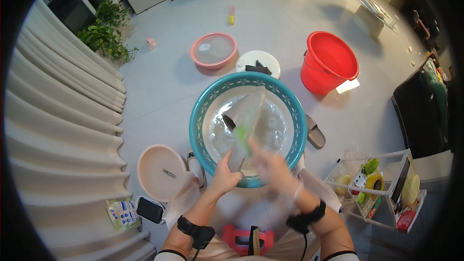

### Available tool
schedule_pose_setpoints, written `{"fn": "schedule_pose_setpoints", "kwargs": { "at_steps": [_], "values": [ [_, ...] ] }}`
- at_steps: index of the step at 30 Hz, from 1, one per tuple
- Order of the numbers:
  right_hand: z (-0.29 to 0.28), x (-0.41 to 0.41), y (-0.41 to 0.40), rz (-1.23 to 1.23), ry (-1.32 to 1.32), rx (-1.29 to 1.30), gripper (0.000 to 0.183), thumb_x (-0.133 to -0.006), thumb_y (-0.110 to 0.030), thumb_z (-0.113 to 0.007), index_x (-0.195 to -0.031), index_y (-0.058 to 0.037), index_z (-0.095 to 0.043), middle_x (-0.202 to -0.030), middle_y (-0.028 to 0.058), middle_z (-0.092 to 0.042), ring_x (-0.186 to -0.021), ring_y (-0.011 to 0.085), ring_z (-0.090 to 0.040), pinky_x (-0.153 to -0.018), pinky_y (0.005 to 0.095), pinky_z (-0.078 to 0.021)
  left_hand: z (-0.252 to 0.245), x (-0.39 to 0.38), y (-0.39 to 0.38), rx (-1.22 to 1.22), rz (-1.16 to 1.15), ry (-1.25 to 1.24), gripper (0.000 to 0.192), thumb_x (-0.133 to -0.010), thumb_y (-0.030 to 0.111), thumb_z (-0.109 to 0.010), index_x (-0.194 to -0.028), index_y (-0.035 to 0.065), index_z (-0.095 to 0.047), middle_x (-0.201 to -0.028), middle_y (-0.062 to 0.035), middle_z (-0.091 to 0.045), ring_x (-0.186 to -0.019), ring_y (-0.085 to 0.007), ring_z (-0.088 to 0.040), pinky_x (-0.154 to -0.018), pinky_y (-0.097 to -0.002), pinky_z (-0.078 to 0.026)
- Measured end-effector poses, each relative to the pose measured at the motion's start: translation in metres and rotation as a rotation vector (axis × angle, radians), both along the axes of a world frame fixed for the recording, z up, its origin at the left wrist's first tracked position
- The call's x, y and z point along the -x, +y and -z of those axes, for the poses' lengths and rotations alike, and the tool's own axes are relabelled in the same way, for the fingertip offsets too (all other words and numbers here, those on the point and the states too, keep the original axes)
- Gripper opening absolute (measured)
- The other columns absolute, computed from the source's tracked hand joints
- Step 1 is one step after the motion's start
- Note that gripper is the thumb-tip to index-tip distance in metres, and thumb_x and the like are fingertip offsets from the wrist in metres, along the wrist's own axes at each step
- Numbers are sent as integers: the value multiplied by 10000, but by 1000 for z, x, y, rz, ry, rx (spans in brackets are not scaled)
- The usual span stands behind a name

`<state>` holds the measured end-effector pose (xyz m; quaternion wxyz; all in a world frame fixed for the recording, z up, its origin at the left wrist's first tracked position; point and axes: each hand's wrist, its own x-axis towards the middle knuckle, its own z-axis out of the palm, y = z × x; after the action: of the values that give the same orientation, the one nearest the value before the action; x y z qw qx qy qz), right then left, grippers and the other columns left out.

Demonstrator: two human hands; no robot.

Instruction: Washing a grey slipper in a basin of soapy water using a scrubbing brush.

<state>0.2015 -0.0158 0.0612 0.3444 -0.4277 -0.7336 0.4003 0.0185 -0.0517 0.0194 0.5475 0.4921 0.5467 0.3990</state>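
A teal-rimmed plastic basin (195, 116) with sudsy water stands before me. My left hand (226, 175) grips the lower end of a long grey item (250, 105), perhaps a shoe or boot, slanting up over the water. A dark opening shows on the item's left side. In my right hand (270, 165), blurred by motion, is a green brush-like tool (242, 136), held against the item's middle. Its exact form is too blurred to tell.
Beyond the basin are a pink lidded basin (214, 50), a white stool (273, 61) with dark pieces, and a red bucket (315, 78). A pale pink basin (159, 156) stands left, a slipper (316, 132) and a wire rack (389, 181) right. A curtain (72, 127) hangs left.
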Motion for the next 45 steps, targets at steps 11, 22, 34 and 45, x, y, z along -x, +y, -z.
{"fn": "schedule_pose_setpoints", "kwargs": {
  "at_steps": [11,22,34,45],
  "values": [
    [-4,-12,39,225,-27,-121,485,-888,-66,-544,-1364,-100,-457,-774,236,-613,-641,349,-627,-633,346,-503,-44,-14,17,-232,-95,332,418,-728,19,-680,-1128,-49,-580,-871,-124,-667,-768,-166,-625,-708,-284,-492],
    [-21,2,14,87,-130,-32,717,-740,22,-614,-1410,-141,-416,-764,202,-612,-650,325,-623,-589,396,-490,-54,-16,19,-254,-196,394,367,-680,88,-713,-1029,4,-637,-819,-223,-649,-752,-373,-652,-640,-383,-511],
    [-32,22,-18,43,-90,-128,570,-797,-40,-628,-1348,-109,-497,-683,181,-554,-582,310,-571,-562,368,-467,-47,-3,18,-198,-199,317,419,-705,76,-696,-1095,-22,-577,-845,-234,-651,-786,-370,-662,-658,-375,-514],
    [-44,22,-14,57,-70,-168,580,-816,-43,-611,-1372,-119,-464,-645,181,-533,-554,320,-543,-544,370,-457,-60,-7,23,-346,-362,380,399,-669,91,-742,-1012,-24,-574,-805,-212,-654,-731,-348,-668,-620,-350,-513]
  ]
}}
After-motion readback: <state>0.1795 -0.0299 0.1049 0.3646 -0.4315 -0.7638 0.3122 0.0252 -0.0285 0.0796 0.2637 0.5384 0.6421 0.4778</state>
